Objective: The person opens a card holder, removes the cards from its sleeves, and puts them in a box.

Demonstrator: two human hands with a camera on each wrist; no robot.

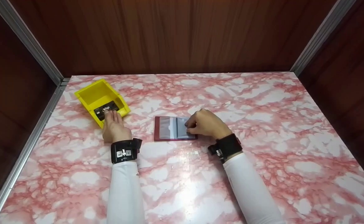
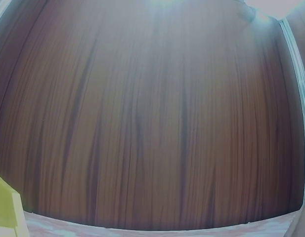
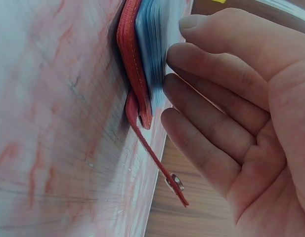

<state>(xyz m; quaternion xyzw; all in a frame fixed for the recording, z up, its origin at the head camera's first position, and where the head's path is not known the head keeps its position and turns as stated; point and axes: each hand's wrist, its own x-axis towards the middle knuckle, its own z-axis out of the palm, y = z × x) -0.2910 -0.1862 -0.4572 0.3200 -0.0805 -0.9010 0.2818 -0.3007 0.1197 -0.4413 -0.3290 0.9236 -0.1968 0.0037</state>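
Observation:
In the head view, a red card holder (image 1: 157, 129) lies spread open on the table, with clear plastic sleeves (image 1: 167, 128) on both sides. My right hand (image 1: 209, 123) is at its right half. Seen from the right wrist, gently bent fingers (image 3: 206, 91) touch or nearly touch the stacked sleeve edges, and a red strap (image 3: 154, 158) with a metal snap sticks out. My left hand (image 1: 115, 127) reaches over the near edge of a yellow bin (image 1: 96, 93), fingers extended onto a black card (image 1: 100, 112) marked "Vip". The fingertips' contact with the card is partly hidden.
The table (image 1: 182, 186) has a red-and-white marbled top. Dark wood-grain panels (image 1: 182, 37) rise behind it and at both sides, joined by metal corner posts (image 1: 322, 34). In the left wrist view, mostly the back panel (image 2: 152, 123) shows.

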